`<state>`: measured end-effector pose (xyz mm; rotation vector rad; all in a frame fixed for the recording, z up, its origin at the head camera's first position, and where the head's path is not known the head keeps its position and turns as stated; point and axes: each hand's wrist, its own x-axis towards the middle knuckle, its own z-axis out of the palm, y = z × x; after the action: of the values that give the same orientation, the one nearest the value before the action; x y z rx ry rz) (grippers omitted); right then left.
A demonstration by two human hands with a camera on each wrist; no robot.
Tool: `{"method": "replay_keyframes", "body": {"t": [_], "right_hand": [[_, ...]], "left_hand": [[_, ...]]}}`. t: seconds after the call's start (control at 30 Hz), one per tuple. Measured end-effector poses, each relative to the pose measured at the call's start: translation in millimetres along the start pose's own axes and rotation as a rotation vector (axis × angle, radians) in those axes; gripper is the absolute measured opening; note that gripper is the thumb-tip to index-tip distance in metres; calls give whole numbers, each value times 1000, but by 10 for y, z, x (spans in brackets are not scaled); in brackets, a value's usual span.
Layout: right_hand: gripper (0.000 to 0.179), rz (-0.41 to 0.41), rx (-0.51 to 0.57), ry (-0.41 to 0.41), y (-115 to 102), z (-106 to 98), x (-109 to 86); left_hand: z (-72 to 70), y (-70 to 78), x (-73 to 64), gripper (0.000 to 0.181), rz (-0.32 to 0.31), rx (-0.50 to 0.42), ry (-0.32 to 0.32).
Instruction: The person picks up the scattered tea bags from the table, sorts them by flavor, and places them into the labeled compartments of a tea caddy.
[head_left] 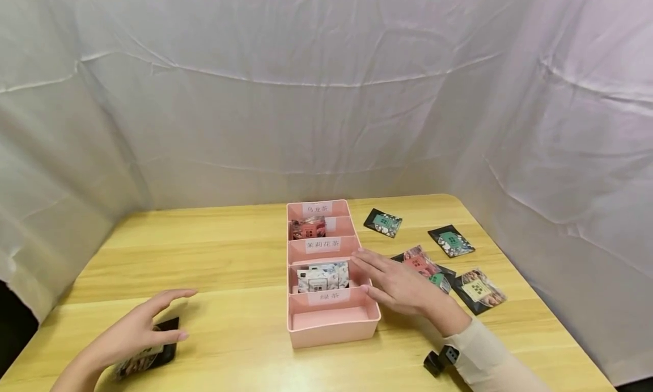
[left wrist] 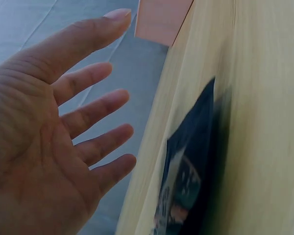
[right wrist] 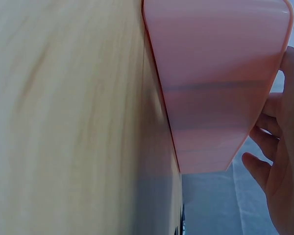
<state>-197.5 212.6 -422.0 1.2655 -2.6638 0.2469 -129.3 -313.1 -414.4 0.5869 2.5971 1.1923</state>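
A pink divided box (head_left: 334,332) stands lengthwise on the table, with labels on its dividers. My right hand (head_left: 403,281) lies along the box's right rim, its fingers extended and touching the edge; the right wrist view shows the fingertips at the upper edge of the pink side wall (right wrist: 215,58). Red tea sachets (head_left: 308,229) stand in a rear compartment, and white-and-blue sachets (head_left: 323,277) in one nearer the front. My left hand (head_left: 134,334), thumb and fingers spread, hovers over a black tea sachet (head_left: 165,346) at the table's front left. In the left wrist view, that sachet (left wrist: 186,171) lies apart from the palm.
Right of the box lie a black sachet with a green label (head_left: 384,222), another green-labelled one (head_left: 451,241), a red-labelled one (head_left: 419,261) overlapping others, and a yellow-labelled one (head_left: 478,291). A pale curtain (head_left: 316,126) hangs behind the wooden table (head_left: 229,239).
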Motion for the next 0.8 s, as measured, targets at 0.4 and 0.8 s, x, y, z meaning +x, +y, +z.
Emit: {"method": "replay_keyframes", "body": {"t": [0.4,0.8], "right_hand": [[59,-7,4,14,-9,9,0],[59,19,-7,2,-16,-4,-11]], "left_hand": [[-141,-329,-146,75,0,-56,-144],[-171,-468,-143,78,-35,-108,-228]]}}
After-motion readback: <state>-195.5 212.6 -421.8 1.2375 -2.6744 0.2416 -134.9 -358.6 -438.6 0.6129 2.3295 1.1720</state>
